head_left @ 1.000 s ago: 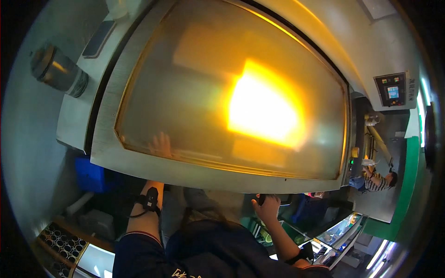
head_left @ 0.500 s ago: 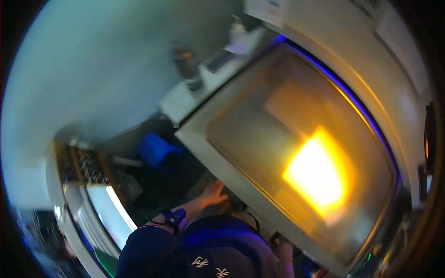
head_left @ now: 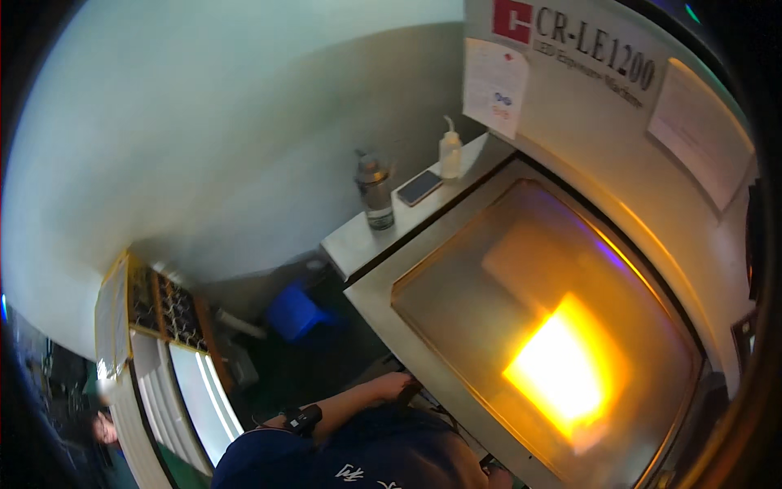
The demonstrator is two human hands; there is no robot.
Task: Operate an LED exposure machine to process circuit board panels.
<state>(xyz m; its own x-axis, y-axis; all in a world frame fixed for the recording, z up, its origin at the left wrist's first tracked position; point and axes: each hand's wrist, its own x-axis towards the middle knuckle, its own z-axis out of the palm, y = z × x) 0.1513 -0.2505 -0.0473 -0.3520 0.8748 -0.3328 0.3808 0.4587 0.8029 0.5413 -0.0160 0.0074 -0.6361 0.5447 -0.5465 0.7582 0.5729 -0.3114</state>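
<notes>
Below the front edge of a grey exposure machine [head_left: 366,303], my left hand [head_left: 395,384] is closed at a small dark part [head_left: 410,394]. What its fingers hold is too small to make out. A dark band with a small box [head_left: 302,419] sits on my left forearm. My right hand [head_left: 498,477] shows only in part at the lower edge, close to the machine's front, its fingers hidden. Inside the machine's framed top window [head_left: 456,285] a bright yellow-white rectangle of light [head_left: 562,367] glows.
On the machine's side ledge [head_left: 350,254] stand a clear drinking bottle [head_left: 375,196], a phone [head_left: 420,188] and a white squeeze bottle [head_left: 450,153]. A blue stool-like object [head_left: 296,313] is on the floor. At left are a lit panel [head_left: 195,391] and another person [head_left: 106,428].
My left hand, spread before, has closed at the machine's front edge and moved slightly right. The view has shifted, so the machine and ledge sit lower in the picture.
</notes>
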